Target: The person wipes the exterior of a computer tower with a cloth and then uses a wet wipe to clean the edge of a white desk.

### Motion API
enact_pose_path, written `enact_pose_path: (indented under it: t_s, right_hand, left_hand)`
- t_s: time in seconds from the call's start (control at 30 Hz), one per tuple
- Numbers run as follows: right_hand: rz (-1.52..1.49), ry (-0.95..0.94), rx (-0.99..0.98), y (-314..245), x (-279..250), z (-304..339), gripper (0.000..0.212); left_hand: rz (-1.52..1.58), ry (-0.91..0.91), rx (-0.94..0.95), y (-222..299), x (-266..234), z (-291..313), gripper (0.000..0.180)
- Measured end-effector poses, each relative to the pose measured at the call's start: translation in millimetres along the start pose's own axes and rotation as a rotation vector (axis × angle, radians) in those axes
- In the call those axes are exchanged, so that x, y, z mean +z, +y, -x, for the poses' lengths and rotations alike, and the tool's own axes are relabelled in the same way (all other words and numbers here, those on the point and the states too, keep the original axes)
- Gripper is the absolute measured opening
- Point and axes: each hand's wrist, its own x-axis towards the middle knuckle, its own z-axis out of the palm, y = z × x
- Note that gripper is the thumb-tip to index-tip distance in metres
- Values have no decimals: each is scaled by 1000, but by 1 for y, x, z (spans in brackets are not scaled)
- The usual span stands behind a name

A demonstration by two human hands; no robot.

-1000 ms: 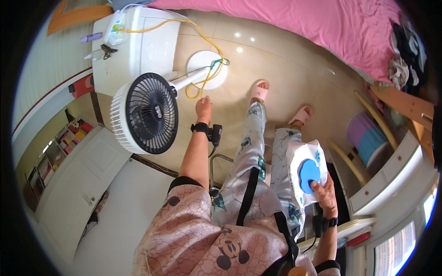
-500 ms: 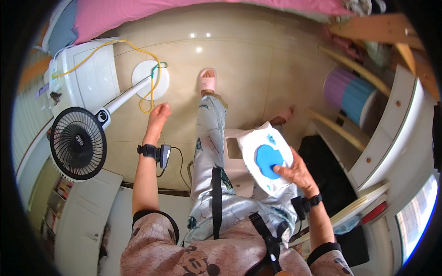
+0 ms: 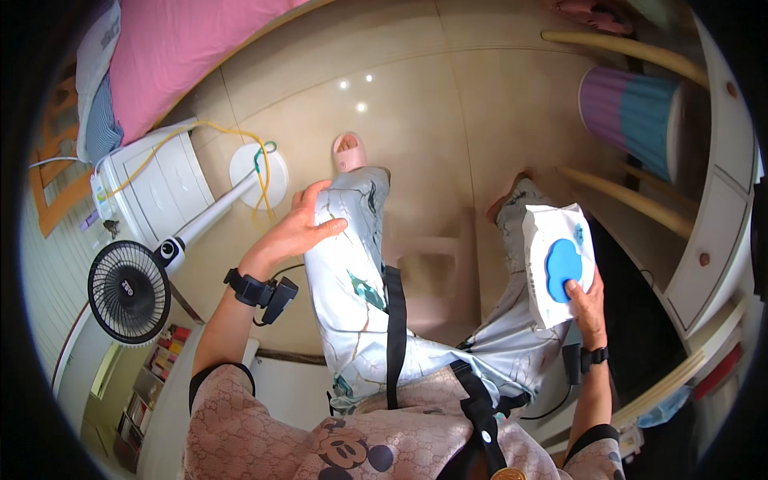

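A white soft pack of wet wipes [image 3: 538, 268] with a blue lid [image 3: 565, 270] is tilted above my right thigh. My right hand [image 3: 590, 310] grips its right edge, the thumb lying over the lower part of the lid and the other fingers mostly hidden behind the pack. The lid looks closed. My left hand [image 3: 298, 230] holds nothing; its fingers and thumb are apart, against the side of my left knee in the shiny pale trousers [image 3: 340, 264].
A pink plastic stool [image 3: 440, 308] is between my legs. To the left stand a black-and-white fan [image 3: 130, 290] with a yellow cord [image 3: 210, 124] and a white cabinet [image 3: 160, 172]. On the right are a purple-and-blue bin [image 3: 628, 120], wooden legs [image 3: 628, 196] and white drawers [image 3: 708, 256].
The wipes pack has moved right in my right hand. My left hand has come to my left knee, its fingers spreading. My legs are farther apart, and the view has turned.
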Motion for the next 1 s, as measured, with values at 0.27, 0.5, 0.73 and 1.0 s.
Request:
enact_pose_path:
  t_s: [0.27,0.5,0.73,1.0]
  right_hand:
    - [4,124,-340,32,-9,6,90]
    - [-53,122,-562,80,-7,4,63]
    - [-161,73,-653,124,-20,35,49]
    - [-10,83,-526,103,-7,70,60]
  left_hand:
    - [-42,164,266,-14,2,-15,84]
    - [428,399,562,-33,48,-16,75]
    - [987,677,427,-165,10,10,66]
    - [1248,1397,103,-335,-63,-11,86]
